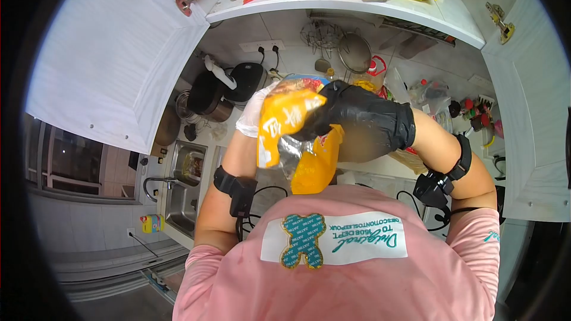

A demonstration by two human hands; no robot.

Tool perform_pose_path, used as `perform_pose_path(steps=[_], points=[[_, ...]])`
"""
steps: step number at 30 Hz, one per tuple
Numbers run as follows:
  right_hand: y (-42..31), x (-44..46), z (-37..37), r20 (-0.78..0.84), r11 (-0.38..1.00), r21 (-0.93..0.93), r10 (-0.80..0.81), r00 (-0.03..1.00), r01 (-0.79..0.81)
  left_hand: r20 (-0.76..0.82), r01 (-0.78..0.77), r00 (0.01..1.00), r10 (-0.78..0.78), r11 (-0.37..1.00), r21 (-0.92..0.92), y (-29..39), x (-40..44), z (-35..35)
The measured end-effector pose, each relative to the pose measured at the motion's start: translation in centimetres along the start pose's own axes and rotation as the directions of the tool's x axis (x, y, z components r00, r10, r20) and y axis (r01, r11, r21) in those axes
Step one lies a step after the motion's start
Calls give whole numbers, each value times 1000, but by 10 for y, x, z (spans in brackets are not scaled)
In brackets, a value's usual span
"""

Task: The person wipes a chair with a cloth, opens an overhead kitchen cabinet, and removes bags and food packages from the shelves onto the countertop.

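Observation:
An orange plastic bag [289,116] with white lettering and a clear, crinkled part hangs in front of my chest. My left hand [254,112], in a white glove, holds the bag from its left side; the bag covers most of its fingers. My right hand [339,110], in a black glove, is wrapped round the bag's right edge near the top. A blue and red printed part [306,81] shows above the orange, between both hands. The bag's lower orange flap [318,163] hangs loose.
An open cabinet shelf [345,5] with red and yellow bags is overhead, between open doors [119,47]. Black appliances [247,83] stand back left, a sink [181,202] lower left. Bottles and jars [476,113] crowd the right counter; a strainer [355,53] hangs behind.

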State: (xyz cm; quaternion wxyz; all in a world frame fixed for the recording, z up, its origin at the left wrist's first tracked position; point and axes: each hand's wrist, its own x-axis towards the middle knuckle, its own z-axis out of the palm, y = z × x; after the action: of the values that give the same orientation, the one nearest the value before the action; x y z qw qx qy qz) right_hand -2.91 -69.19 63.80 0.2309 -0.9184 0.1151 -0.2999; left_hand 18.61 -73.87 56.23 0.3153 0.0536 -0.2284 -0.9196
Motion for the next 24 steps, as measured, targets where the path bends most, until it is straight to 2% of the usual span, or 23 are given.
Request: perform_pose_path(steps=[1, 2, 3, 4, 5, 6, 8, 10, 13, 16, 18, 19, 20, 21, 22, 24], points=[[3, -3, 3, 17, 993, 109, 43, 999, -45, -252, 19, 968, -13, 1000, 20, 1, -2, -1], [6, -3, 1, 100, 995, 52, 74, 992, -80, -251, 18, 968, -12, 1000, 20, -2, -2, 0], [7, -3, -1, 181, 994, -10, 105, 978, -105, -337, -50, 926, 172, 938, 343, -6, 0, 2], [4, -3, -4, 185, 995, -10, 103, 977, -103, -396, -115, 889, 228, 950, 289, -6, 1, 1], [-3, -4, -8, 91, 984, -142, 124, 988, -110, -452, -187, 846, 282, 952, 244, -6, 1, -1], [-9, -3, -12, -5, 955, -270, 130, 991, -127, -477, -189, 840, 257, 964, 187, -2, 3, -4], [-15, -2, -15, -19, 946, -302, 119, 993, -119, -470, -188, 855, 218, 976, 110, 0, 1, -6], [-19, 0, -14, -47, 914, -393, 87, 995, -98, -449, -170, 869, 210, 977, 128, 3, 1, -24], [-23, 3, -19, -32, 914, -396, 87, 996, -93, -397, -149, 896, 198, 977, 152, 1, 1, -31], [-22, 1, -19, -74, 915, -394, 59, 995, -84, -352, -169, 912, 212, 974, 148, -6, 5, 2], [-16, -1, -19, -134, 941, -325, 52, 990, -94, -131, -128, 977, 169, 953, 274, -10, 10, 20], [-14, -1, -19, -195, 962, -255, 45, 980, -95, -131, -130, 977, 171, 953, 273, -9, 9, 17], [-13, -2, -20, -193, 963, -254, 44, 980, -93, -27, -172, 962, 271, 683, 710, -5, 6, 11], [-13, -2, -21, -198, 968, -223, 66, 978, -111, 112, -187, 945, 307, 227, 956, -1, 5, 9], [-13, -2, -22, -203, 973, -193, 89, 975, -128, 152, -172, 931, 333, 32, 985, 0, 5, 8], [-11, -2, -21, -206, 966, -223, 86, 975, -132, 136, -142, 924, 357, -10, 990, 0, 8, 12]])
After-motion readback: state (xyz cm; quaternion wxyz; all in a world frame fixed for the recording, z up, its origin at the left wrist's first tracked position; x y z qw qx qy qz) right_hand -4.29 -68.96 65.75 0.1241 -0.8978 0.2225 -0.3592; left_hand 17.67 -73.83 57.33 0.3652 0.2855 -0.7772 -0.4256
